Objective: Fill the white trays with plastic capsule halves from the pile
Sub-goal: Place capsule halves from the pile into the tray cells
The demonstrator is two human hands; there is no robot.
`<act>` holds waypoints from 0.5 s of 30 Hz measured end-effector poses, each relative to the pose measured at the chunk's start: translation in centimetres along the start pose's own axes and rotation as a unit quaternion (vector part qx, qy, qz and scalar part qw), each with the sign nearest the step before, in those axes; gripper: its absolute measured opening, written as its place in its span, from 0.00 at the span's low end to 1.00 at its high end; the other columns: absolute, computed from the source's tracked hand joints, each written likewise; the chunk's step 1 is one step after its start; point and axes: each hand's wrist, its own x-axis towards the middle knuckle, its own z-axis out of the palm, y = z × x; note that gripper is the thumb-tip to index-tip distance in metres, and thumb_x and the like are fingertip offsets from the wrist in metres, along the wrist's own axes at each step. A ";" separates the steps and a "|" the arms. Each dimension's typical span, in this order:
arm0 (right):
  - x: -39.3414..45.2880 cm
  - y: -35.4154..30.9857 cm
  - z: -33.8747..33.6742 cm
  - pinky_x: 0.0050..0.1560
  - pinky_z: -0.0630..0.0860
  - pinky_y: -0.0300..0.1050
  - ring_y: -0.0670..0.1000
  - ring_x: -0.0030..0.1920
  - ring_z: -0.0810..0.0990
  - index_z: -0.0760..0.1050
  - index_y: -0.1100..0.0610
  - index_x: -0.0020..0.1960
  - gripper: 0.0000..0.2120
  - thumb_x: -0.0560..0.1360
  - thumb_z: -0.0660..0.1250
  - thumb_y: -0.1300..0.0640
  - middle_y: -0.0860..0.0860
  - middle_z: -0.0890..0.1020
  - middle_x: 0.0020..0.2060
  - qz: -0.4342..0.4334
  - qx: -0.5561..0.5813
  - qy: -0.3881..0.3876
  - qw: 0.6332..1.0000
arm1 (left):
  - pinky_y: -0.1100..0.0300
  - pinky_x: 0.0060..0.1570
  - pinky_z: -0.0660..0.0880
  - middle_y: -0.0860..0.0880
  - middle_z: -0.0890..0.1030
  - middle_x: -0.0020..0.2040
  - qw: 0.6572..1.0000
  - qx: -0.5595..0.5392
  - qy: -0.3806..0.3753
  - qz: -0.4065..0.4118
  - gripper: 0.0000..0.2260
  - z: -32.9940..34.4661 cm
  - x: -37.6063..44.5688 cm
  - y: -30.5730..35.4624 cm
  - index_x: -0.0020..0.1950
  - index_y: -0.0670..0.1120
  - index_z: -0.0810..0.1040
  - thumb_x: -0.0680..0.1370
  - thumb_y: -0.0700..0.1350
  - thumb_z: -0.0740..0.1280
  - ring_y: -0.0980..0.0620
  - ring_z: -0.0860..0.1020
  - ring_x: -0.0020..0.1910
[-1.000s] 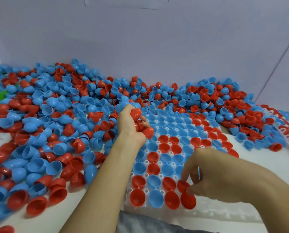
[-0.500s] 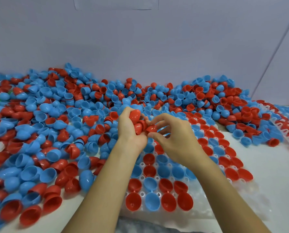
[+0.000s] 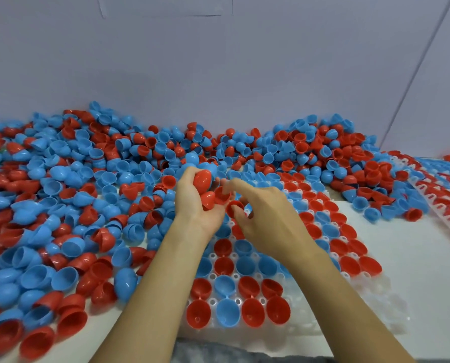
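A big pile of red and blue capsule halves (image 3: 69, 195) covers the table's left and back. In front of me lies a white tray (image 3: 360, 286) with red and blue halves seated in most of its cups. My left hand (image 3: 192, 203) hovers over the tray's far end and grips several red capsule halves (image 3: 202, 181). Right beside it, my right hand (image 3: 265, 218) pinches one red capsule half (image 3: 234, 207) between thumb and fingers, touching the left hand's bunch.
A second filled tray (image 3: 443, 195) runs along the right edge. Loose halves (image 3: 370, 205) lie between the two trays. A purple-grey wall (image 3: 218, 61) stands close behind the pile. Bare white table (image 3: 415, 252) shows at the right of the tray.
My right hand left the tray's near row, rose to my left hand and took one red half from the bunch. My left hand stayed put.
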 end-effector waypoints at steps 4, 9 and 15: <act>-0.3 0.2 -1.1 0.42 0.82 0.50 0.46 0.33 0.79 0.81 0.48 0.60 0.13 0.78 0.67 0.60 0.50 0.85 0.40 0.043 0.016 -0.042 0.998 | 0.53 0.33 0.80 0.43 0.76 0.37 0.999 0.008 -0.029 -0.024 0.10 0.0 -0.2 0.1 0.36 0.40 0.74 0.77 0.42 0.64 0.49 0.80 0.30; -1.1 1.1 -4.7 0.34 0.75 0.30 0.40 0.34 0.81 0.82 0.47 0.53 0.07 0.77 0.71 0.56 0.38 0.79 0.32 0.105 0.013 -0.062 0.992 | 0.47 0.48 0.82 0.44 0.77 0.38 1.000 0.004 -0.016 -0.024 0.10 -0.3 0.1 0.1 0.34 0.41 0.75 0.75 0.43 0.66 0.49 0.82 0.31; -5.1 0.9 -8.7 0.41 0.82 0.49 0.46 0.39 0.80 0.84 0.45 0.48 0.03 0.74 0.73 0.51 0.44 0.82 0.38 0.150 -0.034 -0.182 0.971 | 0.46 0.52 0.81 0.44 0.77 0.37 1.000 0.009 -0.004 -0.020 0.11 -0.4 0.1 0.1 0.34 0.41 0.76 0.75 0.43 0.67 0.50 0.81 0.30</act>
